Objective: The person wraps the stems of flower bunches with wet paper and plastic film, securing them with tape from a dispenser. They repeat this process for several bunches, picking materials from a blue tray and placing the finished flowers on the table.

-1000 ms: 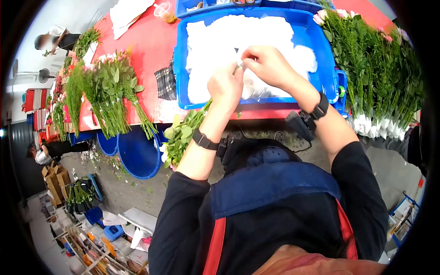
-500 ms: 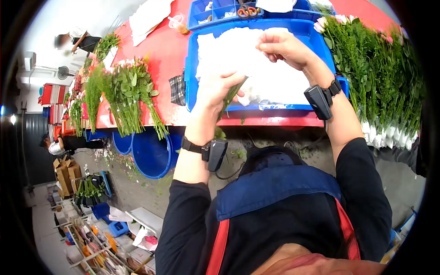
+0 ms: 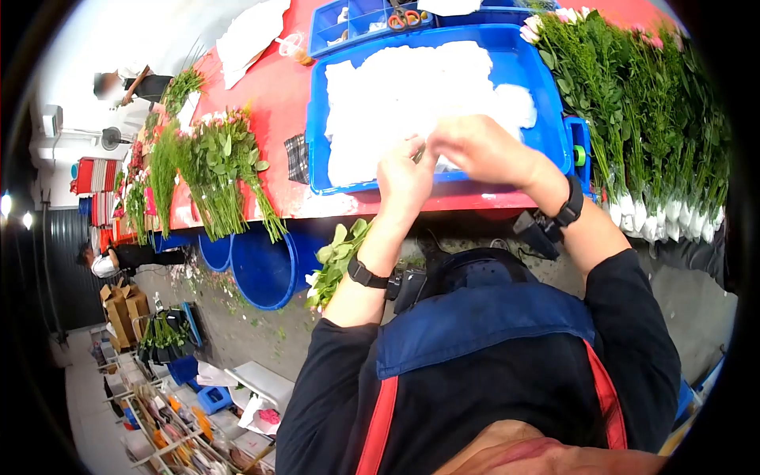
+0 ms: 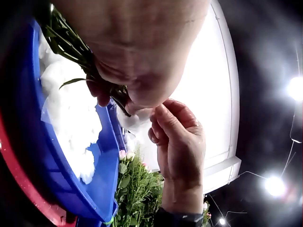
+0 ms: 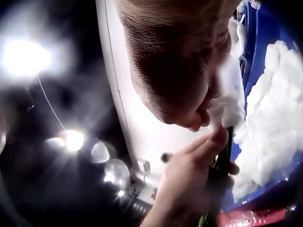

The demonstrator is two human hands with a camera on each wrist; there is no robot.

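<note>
My left hand (image 3: 406,178) grips a bunch of green flower stems (image 5: 227,151) by their lower ends. The leafy part of this flower bunch (image 3: 340,257) hangs below and left of the forearm, over the table's front edge. My right hand (image 3: 484,152) meets the left fingertips at the stem ends. Between its fingers, in the right wrist view, is a tuft of white cotton (image 5: 226,111) at the stem tips; the fingers partly hide it. Behind both hands lies a large blue tray (image 3: 318,150) holding a heap of white cotton (image 3: 396,95).
To the right lie many flower bunches (image 3: 633,119) with white-wrapped stem ends. More unwrapped flowers (image 3: 218,158) lie at left on the red table (image 3: 273,127). A divided blue box (image 3: 356,32) with scissors (image 3: 404,19) stands behind the tray. Blue buckets (image 3: 264,269) stand below the table.
Half a second ago my right hand was over the cotton heap, apart from the left. It has come down to the stem ends, and my left wrist has turned, bringing the leafy part into view.
</note>
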